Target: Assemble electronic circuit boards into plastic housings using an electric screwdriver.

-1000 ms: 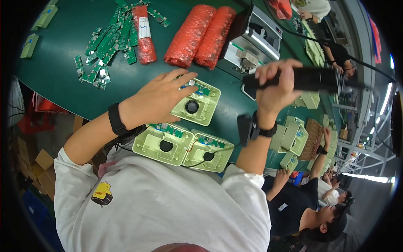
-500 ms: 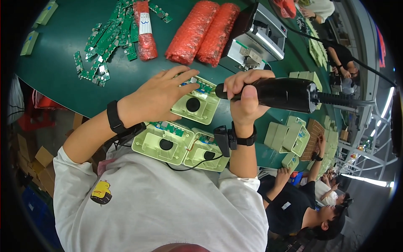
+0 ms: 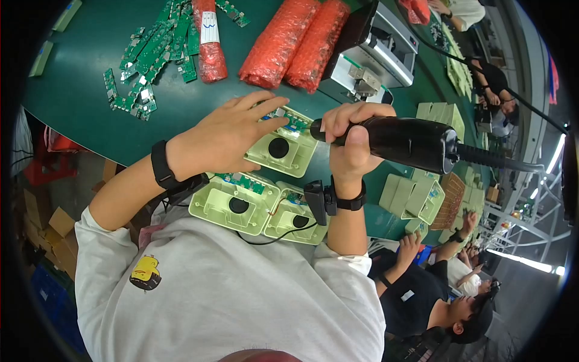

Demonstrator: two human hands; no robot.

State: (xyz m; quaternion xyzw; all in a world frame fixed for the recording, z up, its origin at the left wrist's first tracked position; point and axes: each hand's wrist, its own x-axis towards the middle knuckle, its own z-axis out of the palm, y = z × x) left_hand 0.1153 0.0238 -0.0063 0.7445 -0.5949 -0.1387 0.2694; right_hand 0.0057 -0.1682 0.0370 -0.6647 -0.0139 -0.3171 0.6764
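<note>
The spread left hand [image 3: 226,134] should steady the casing [image 3: 294,158] beneath; the right hand [image 3: 357,137], gripping the black tool [image 3: 413,143], should avoid wobble.

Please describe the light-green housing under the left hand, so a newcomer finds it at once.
On the green table, look between the red bubble-wrap rolls and the white shirt. The open light-green housing lies there, partly under the left hand. Unlike the two housings side by side along the shirt, it sits nearer the rolls.
</note>
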